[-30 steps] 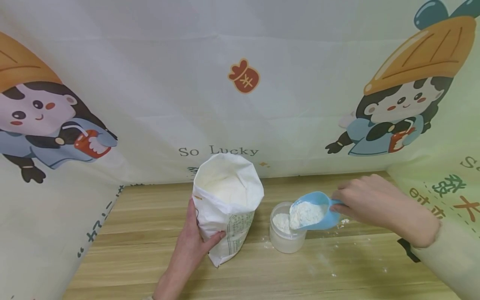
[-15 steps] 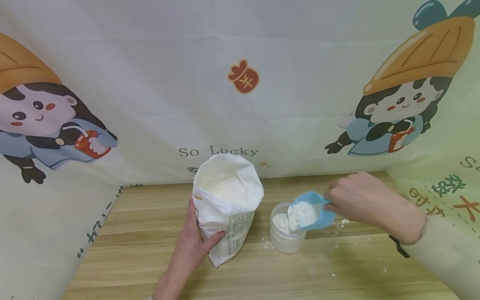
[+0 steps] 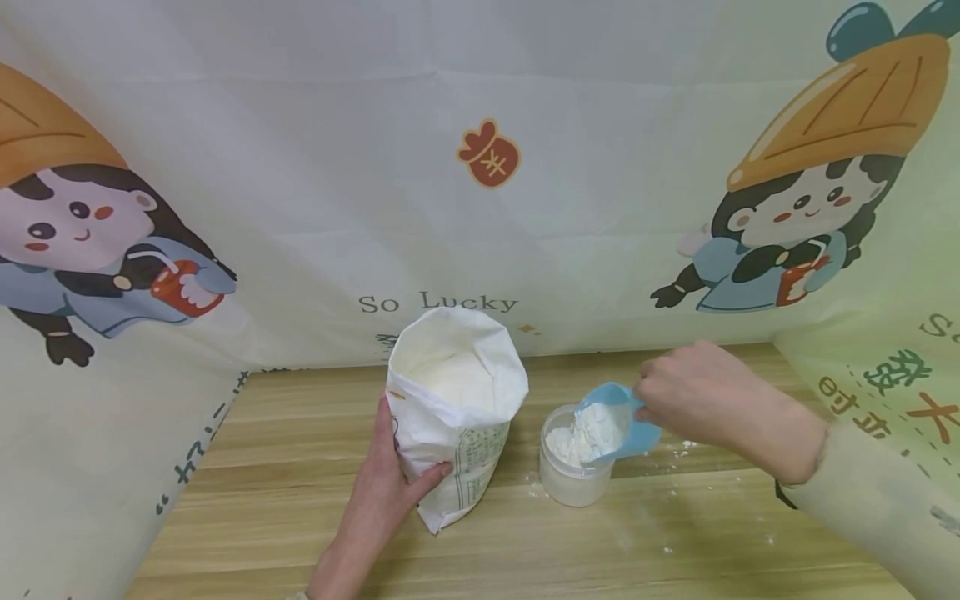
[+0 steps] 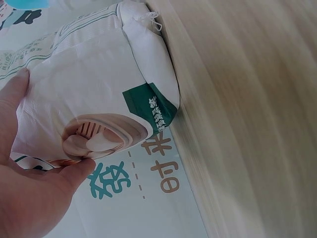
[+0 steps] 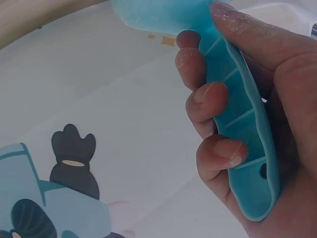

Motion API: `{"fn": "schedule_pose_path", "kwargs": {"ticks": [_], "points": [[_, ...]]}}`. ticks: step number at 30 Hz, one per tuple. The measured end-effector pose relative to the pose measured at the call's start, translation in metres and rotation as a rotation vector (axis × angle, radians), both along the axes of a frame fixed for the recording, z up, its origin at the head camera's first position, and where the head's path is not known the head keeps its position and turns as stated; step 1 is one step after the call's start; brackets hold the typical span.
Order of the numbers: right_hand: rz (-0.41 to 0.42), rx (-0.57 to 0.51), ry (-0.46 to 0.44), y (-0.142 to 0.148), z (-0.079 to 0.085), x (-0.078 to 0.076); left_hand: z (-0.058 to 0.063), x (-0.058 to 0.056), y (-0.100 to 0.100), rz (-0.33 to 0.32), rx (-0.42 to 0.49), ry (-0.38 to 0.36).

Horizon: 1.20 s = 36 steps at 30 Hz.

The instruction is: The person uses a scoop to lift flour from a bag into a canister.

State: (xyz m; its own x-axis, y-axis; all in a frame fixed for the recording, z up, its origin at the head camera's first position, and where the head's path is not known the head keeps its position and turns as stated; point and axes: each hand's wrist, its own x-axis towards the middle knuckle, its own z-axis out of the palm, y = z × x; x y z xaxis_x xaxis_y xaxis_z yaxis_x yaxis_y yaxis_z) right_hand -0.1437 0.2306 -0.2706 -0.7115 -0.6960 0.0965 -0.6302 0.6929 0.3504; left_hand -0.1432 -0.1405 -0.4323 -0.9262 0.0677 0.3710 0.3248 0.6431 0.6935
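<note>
A blue scoop with white powder in its bowl tips over a clear plastic jar, its front edge at the jar's mouth. Powder lies inside the jar too. My right hand grips the scoop; in the right wrist view the fingers curl round its ribbed handle. To the left stands an open white bag with white powder inside, tilted slightly. My left hand holds its lower side, thumb on the front and fingers round the far side. A picture of steamed buns marks the bag in the left wrist view.
Spilled powder dots the wooden table right of the jar. A printed cloth with cartoon figures rises behind the table and along both sides. The bag stands close to the jar's left.
My right hand has moved left with the scoop, bringing its bowl further over the jar and tilting it more. The left hand and the bag stay put.
</note>
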Motion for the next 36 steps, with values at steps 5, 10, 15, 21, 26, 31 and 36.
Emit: {"fn": "schedule_pose_path", "kwargs": {"ticks": [5,10,15,21,26,31,36], "points": [[0.01,0.022,0.008,-0.0056,0.001,0.0004,-0.0002,-0.0001,0.0001,0.001,-0.002,-0.003],[0.036,0.033,0.041,-0.0086,0.0007,0.0012,-0.0013,-0.0005,-0.0003,0.0,0.0,0.001],[0.064,0.032,0.081,-0.0092,0.0001,0.002,-0.002,-0.0007,-0.0003,-0.004,0.002,0.011],[0.091,0.036,0.12,-0.0083,-0.0005,0.0037,-0.0014,-0.0006,-0.0003,-0.007,0.007,0.01],[0.125,0.037,0.172,-0.0077,-0.0016,0.0048,-0.0015,-0.0011,-0.0003,-0.014,0.005,0.013],[0.129,0.03,0.196,-0.0083,-0.0015,0.0061,-0.0017,-0.0017,0.0003,-0.023,0.007,0.031],[0.124,0.037,0.189,-0.0107,-0.0008,0.0078,-0.0012,-0.0016,0.0004,-0.014,0.006,0.012]]}}
